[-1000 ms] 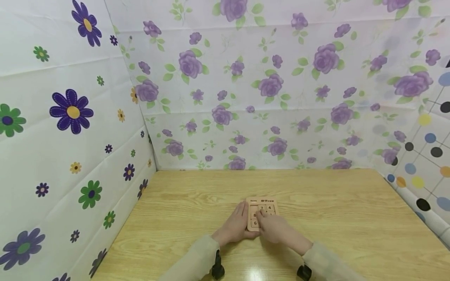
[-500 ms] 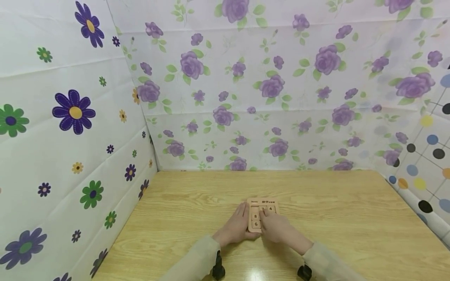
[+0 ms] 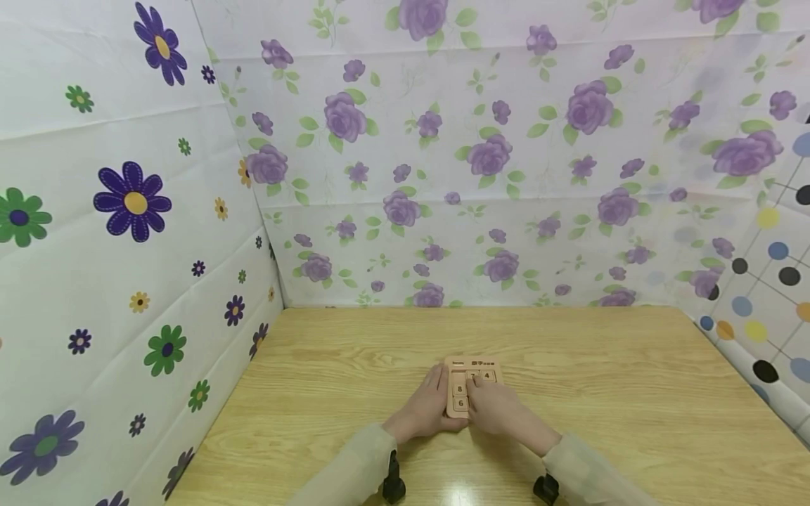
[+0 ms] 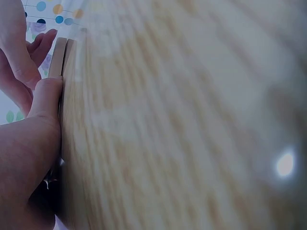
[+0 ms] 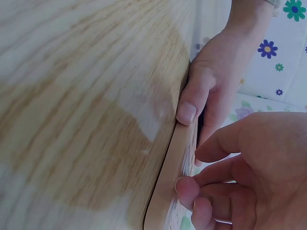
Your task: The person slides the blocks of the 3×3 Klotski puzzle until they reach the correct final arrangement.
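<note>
Under my right hand (image 3: 498, 407) and against my left hand (image 3: 425, 406), the number board (image 3: 465, 364) lies flat on the table (image 3: 582, 365). Left thumb and fingers grip its near corner; right fingers, loosely bent, touch the tiles (image 3: 460, 403).

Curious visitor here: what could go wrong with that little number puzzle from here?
Two small things, perhaps. The right hand covers several tiles, so a fingertip might nudge the wrong one unseen. The number board lies flat on a shiny table, and the left hand holds its left side and near edge; if that hold loosened, a push could shift the whole board instead of a tile.
</note>
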`<state>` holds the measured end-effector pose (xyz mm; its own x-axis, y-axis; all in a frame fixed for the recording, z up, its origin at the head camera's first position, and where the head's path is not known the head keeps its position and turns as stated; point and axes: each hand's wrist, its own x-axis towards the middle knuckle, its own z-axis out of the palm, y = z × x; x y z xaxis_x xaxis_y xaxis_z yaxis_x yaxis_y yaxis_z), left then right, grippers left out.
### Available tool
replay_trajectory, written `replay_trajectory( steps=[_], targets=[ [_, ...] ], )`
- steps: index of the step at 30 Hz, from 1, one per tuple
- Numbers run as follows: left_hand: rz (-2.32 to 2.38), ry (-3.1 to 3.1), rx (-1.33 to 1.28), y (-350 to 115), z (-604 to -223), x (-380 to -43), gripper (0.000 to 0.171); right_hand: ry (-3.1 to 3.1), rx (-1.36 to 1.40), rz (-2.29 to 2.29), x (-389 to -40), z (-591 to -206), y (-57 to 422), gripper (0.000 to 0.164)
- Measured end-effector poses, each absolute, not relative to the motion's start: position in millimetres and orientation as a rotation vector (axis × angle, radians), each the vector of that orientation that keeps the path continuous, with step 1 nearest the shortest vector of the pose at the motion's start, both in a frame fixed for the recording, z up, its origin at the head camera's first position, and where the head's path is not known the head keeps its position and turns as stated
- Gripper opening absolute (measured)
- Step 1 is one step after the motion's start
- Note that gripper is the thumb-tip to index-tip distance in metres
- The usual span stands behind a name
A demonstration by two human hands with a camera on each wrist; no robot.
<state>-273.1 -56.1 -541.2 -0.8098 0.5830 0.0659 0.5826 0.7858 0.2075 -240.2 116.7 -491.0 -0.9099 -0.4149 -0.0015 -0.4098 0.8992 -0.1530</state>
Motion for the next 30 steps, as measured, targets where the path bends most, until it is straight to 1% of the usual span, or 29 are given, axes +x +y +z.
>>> replay_trajectory(
  steps=[7, 14, 30],
  targets=[
    [0.319, 2.966, 0.963, -56, -540, -271, 0.109, 3.028, -0.677, -0.21, -241, -491, 113, 0.047],
    [0.329, 2.971, 0.968, -57, -540, -271, 0.11, 3.029, -0.698, -0.224, -244, -493, 110, 0.044],
    [0.218, 2.971, 0.931, -56, -539, -272, 0.11, 2.987, -0.692, -0.286, -245, -491, 103, 0.049]
  ],
)
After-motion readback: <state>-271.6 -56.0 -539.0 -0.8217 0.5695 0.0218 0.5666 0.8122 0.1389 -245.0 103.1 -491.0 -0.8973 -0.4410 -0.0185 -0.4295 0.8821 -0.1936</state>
